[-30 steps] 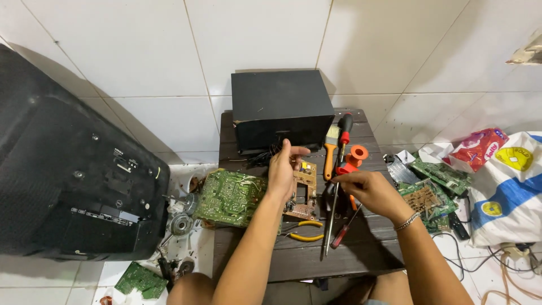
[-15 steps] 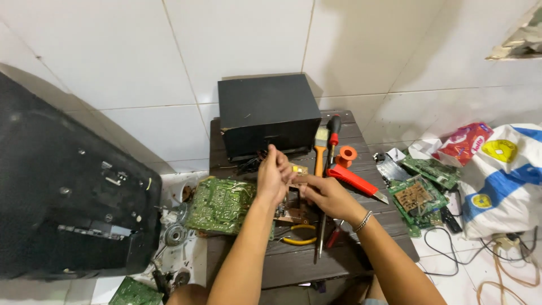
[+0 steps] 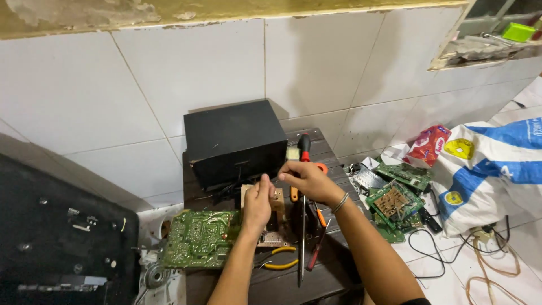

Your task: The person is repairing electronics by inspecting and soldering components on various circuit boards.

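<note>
My left hand (image 3: 257, 206) grips a small brown circuit board (image 3: 275, 202) that stands upright on the dark wooden table (image 3: 333, 277), in front of a black box (image 3: 234, 141). My right hand (image 3: 305, 178) is just above and right of the board, with its fingertips pinched together at the board's top edge. What they pinch is too small to tell. A long red-handled screwdriver (image 3: 304, 148) lies under the right hand, shaft pointing toward me. A large green circuit board (image 3: 197, 237) lies left of my left hand.
Yellow-handled pliers (image 3: 280, 264) and an orange-handled tool (image 3: 319, 216) lie on the table near me. Green circuit boards (image 3: 395, 197) and black cables (image 3: 420, 248) sit on the floor at right, beside a white and blue sack (image 3: 491, 169). A black television back (image 3: 56, 243) stands at left.
My right hand has moved left from the tools at the table's right side up to the top of the small board. My left hand has stayed on the board. The view has tilted upward.
</note>
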